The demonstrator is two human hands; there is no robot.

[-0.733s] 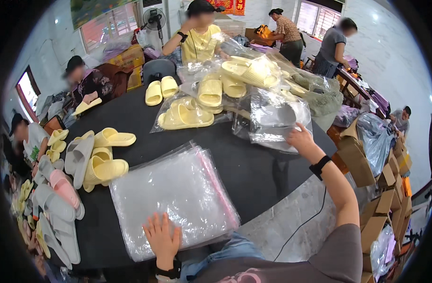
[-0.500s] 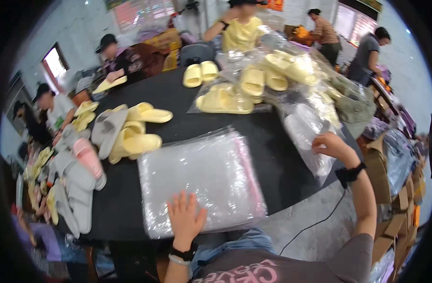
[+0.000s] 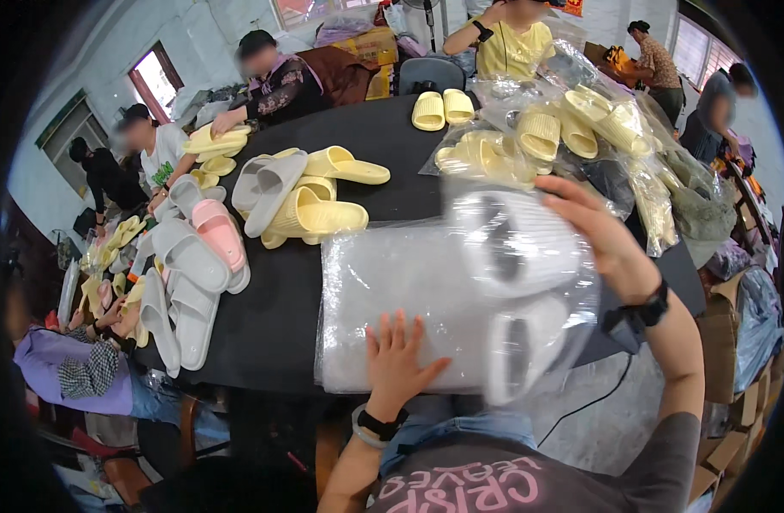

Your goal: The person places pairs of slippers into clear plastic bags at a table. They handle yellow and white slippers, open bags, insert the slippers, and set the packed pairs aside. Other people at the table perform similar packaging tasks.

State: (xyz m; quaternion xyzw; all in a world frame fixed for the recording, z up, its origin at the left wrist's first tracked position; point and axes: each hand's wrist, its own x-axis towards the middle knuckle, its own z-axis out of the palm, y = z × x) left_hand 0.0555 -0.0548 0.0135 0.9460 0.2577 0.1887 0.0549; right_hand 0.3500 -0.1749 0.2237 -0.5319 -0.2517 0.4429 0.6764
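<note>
My left hand (image 3: 397, 366) lies flat with fingers spread on a stack of clear plastic bags (image 3: 387, 269) at the near edge of the black table. In my right hand (image 3: 604, 239) is a clear bag holding a pair of white slippers (image 3: 529, 248), gripped at its upper right. The bagged slippers lie over the right part of the stack, one above the other, slightly blurred. Beyond the stack, loose yellow slippers (image 3: 328, 214) and a grey slipper (image 3: 276, 192) sit to the left.
Grey slippers (image 3: 191, 316) and a pink slipper (image 3: 219, 232) pile at the table's left. Bagged yellow slippers (image 3: 614, 124) heap at the far right. A person's hand (image 3: 229, 120) holds a yellow slipper across the black table (image 3: 340, 132). Cardboard boxes (image 3: 718, 333) stand at right.
My right hand has brought the bagged white slippers from the table's right side leftward onto the stack of bags. My left hand stays on the stack. The view has shifted.
</note>
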